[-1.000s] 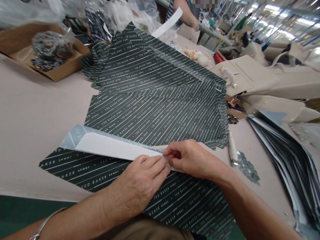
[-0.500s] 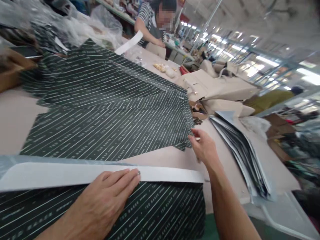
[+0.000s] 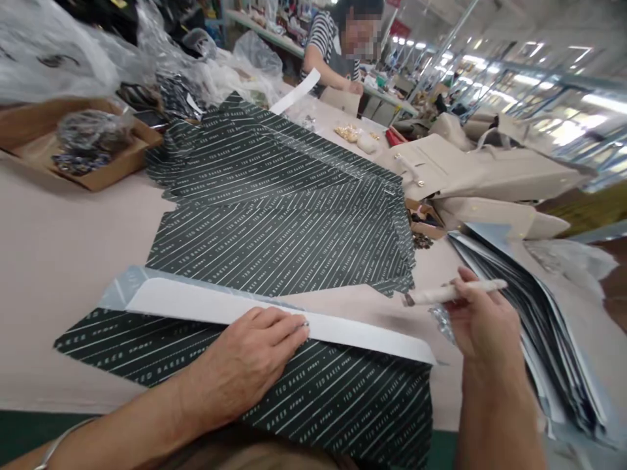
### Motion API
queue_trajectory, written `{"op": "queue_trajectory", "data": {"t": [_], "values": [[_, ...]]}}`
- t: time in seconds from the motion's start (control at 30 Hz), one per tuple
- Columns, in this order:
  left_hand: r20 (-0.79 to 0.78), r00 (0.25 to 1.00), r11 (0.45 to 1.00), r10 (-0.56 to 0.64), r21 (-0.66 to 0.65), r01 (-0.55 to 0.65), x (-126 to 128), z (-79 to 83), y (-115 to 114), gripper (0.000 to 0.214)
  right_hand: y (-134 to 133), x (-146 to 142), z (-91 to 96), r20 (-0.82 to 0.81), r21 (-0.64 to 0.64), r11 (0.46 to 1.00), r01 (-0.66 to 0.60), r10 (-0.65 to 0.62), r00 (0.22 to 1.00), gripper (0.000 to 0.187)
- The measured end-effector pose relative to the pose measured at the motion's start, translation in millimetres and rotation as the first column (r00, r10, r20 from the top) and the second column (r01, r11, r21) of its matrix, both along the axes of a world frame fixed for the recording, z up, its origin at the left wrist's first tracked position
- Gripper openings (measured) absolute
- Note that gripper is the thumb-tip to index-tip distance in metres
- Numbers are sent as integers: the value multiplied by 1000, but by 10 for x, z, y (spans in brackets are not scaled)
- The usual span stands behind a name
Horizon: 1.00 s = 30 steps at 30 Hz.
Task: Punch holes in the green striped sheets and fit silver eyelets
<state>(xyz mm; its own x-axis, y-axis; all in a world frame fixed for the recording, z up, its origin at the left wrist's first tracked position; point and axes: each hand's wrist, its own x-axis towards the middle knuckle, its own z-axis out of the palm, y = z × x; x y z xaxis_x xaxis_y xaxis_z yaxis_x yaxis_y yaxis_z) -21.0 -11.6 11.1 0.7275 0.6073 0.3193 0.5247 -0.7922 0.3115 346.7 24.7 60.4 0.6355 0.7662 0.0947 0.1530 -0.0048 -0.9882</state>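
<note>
My left hand (image 3: 257, 359) lies flat over a long white strip (image 3: 186, 301), pressing it down on a dark green fabric piece (image 3: 337, 391) with white diagonal lines and lettering. A grey-blue edge (image 3: 117, 290) shows behind the strip. In my right hand (image 3: 484, 320) is a slim white pen-like tool (image 3: 441, 295), gripped between thumb and fingers. Its dark tip points left, above the table near the strip's right end. Beyond the strip lies a larger stack of the same printed fabric (image 3: 274, 241).
A cardboard box (image 3: 93, 183) with plastic-wrapped bits stands at left. Bundled dark strips (image 3: 543, 313) lie at right. Beige bag pieces (image 3: 455, 166) pile up behind them, near small gold parts (image 3: 346, 133). Across the table (image 3: 63, 248) a person in a striped sleeve (image 3: 321, 36) works.
My right hand, seen empty at the stack's corner before, now holds the pen-like tool and is nearer me. My left hand stays on the strip. The view has shifted left.
</note>
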Motion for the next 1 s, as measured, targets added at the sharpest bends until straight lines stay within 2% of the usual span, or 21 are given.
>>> {"op": "queue_trajectory", "data": {"t": [0.03,0.1,0.17,0.23,0.33,0.53,0.7,0.87,1.0], "values": [[-7,1000,1000,-2,-14,2,-2,-8,-3,34,-65,-186,38,-236,94,995,-24,46,971,28],[-12,1000,1000,-5,-29,5,0,-22,-3,33,-176,-602,73,-544,193,979,-65,161,823,23],[-8,1000,1000,-8,-31,8,4,-36,-1,32,-246,-993,49,-682,248,966,-77,230,694,19],[0,1000,1000,-3,-25,3,9,-54,1,30,-268,-1288,-22,-727,260,962,-81,251,639,16],[2,1000,1000,4,-21,-4,12,-82,-4,29,-245,-1530,-154,-718,255,964,-77,243,652,14],[-5,1000,1000,0,16,0,16,-85,-15,31,-206,-1663,-290,-633,317,943,-99,288,718,19],[47,999,1000,13,-4,-13,20,-73,-10,29,-230,-1707,-304,-514,360,918,-165,343,787,24],[31,999,1000,-10,-15,10,1,-71,-5,31,-211,-1759,-277,-459,396,890,-225,404,791,29],[46,999,999,-6,-38,8,7,-53,10,31,-271,-1843,-174,-303,390,836,-387,513,803,25]]}}
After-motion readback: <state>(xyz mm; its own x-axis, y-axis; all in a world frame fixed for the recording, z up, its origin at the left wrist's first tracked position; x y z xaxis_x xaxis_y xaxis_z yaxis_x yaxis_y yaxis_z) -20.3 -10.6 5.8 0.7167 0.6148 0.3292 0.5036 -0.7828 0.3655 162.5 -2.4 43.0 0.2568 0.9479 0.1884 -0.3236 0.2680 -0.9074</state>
